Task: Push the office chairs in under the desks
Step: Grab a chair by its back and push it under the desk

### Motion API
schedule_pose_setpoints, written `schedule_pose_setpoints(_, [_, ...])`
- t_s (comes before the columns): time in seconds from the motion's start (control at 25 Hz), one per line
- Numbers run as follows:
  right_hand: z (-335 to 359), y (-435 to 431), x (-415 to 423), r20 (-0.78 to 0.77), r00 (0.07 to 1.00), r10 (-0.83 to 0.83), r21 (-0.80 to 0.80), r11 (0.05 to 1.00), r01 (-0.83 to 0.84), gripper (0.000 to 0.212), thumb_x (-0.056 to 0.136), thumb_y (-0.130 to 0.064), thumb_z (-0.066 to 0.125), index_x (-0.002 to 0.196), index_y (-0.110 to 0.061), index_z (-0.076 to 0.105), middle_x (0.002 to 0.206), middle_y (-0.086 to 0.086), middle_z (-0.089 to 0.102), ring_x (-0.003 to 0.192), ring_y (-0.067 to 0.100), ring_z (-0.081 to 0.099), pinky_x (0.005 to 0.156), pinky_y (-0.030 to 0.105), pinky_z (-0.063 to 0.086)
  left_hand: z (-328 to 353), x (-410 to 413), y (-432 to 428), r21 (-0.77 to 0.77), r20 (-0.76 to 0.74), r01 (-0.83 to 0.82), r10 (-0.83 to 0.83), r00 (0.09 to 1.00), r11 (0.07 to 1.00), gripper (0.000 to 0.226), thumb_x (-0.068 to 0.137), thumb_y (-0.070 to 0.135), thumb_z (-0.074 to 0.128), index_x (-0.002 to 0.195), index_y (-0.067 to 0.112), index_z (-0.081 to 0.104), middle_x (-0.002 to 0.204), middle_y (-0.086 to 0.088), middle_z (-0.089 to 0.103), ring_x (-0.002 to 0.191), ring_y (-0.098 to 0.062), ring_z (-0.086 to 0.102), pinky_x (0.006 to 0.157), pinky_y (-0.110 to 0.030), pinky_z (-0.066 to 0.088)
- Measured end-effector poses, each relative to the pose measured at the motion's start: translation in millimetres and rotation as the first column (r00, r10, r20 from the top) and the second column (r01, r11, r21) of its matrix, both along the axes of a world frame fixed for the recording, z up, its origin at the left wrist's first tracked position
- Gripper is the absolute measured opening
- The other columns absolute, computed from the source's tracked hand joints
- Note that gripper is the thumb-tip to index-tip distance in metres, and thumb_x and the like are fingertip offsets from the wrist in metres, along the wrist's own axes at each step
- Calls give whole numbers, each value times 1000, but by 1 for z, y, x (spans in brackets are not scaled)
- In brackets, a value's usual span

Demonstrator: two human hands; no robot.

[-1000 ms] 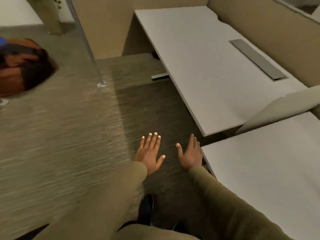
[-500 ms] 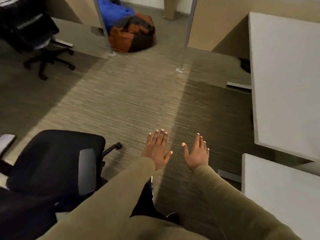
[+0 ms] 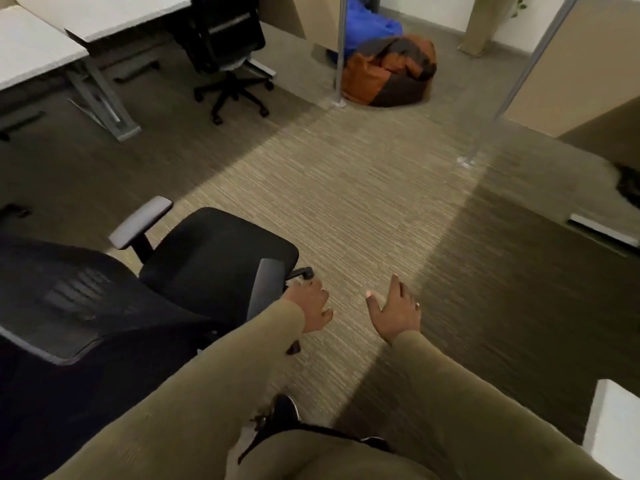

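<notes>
A black office chair (image 3: 218, 251) with a mesh back and grey armrests stands on the carpet at lower left, away from any desk. My left hand (image 3: 309, 304) is right beside the front end of its near armrest (image 3: 265, 289), fingers relaxed; I cannot tell if they touch it. My right hand (image 3: 394, 310) hovers over the carpet with spread fingers, holding nothing. A second black chair (image 3: 225, 39) stands at the top, next to the white desks (image 3: 34, 46) at upper left, its seat not under them.
An orange, black and blue beanbag (image 3: 391, 71) lies at the top by a metal post (image 3: 338, 50). Tan partition panels (image 3: 571, 71) stand at upper right. A white desk corner (image 3: 613, 427) juts in at lower right. Open carpet runs through the middle.
The view has swung left, bringing the near chair and the far desks further into sight. My left hand has moved left to the chair's armrest; the right hand stays open.
</notes>
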State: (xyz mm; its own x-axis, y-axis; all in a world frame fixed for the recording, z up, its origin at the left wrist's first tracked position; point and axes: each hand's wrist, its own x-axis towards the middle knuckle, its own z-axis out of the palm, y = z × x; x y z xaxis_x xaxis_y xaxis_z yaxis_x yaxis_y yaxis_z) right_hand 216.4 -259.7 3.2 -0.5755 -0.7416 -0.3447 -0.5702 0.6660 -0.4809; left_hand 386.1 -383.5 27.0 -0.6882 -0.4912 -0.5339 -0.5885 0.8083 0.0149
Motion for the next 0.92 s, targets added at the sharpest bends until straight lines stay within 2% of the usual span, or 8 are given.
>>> schedule_pose_setpoints(0.12, [5,-42,51,7,997,78,15,997,-78,77,98,-57,44,156,-13,19,161,15,24,148,34,22,118,50,20,19,54,-37,70,108,-62,54,993,996,53,101,49,40,138,13,50,142,-12,51,126,-32,52,98,-41,45])
schedule_pose_setpoints(0.2, [8,-73,89,32,986,166,14,986,-166,69,97,-53,49,150,-12,35,152,15,39,138,34,38,114,47,32,31,92,-61,108,183,-134,113,977,985,53,99,52,44,135,14,53,135,-9,57,118,-32,58,96,-40,49])
schedule_pose_setpoints(0.32, [20,-117,145,122,940,318,3,947,-321,40,96,-48,54,113,-12,64,111,11,65,100,29,60,89,42,50,55,139,-91,142,255,-207,166,952,968,54,98,54,48,137,17,53,125,-6,61,110,-28,60,96,-40,49])
schedule_pose_setpoints(0.4, [33,-140,182,147,907,395,-36,918,-395,36,96,-48,55,97,-13,64,91,6,66,86,27,60,77,40,50,71,168,-109,113,241,-205,173,955,972,55,97,55,49,139,18,52,132,-7,58,117,-29,58,100,-41,47])
schedule_pose_setpoints(0.48, [47,-157,217,160,869,468,-80,884,-461,33,95,-50,56,94,-18,64,85,-1,65,84,22,60,71,34,44,85,197,-127,66,208,-222,204,957,973,58,96,56,48,142,20,49,140,-8,54,124,-30,55,100,-40,45])
schedule_pose_setpoints(0.68, [85,-186,308,217,718,662,-222,749,-624,36,93,-51,58,107,-19,63,99,0,63,91,20,61,83,37,51,116,272,-162,-47,153,-377,379,912,925,57,98,55,46,144,21,46,140,-7,54,126,-28,54,101,-39,45])
schedule_pose_setpoints(0.8, [104,-189,357,212,614,760,-298,649,-700,53,93,-54,57,131,-17,55,117,3,59,107,20,59,92,37,49,121,324,-178,-71,102,-540,545,833,839,56,94,59,50,141,27,49,137,-4,57,123,-27,56,102,-40,47])
schedule_pose_setpoints(0.92, [114,-184,395,198,529,825,-327,565,-758,68,91,-60,56,144,-20,41,135,5,50,123,23,51,101,41,45,122,377,-184,-114,5,-670,675,738,733,53,91,60,53,135,29,55,132,-4,60,118,-28,58,98,-42,49])
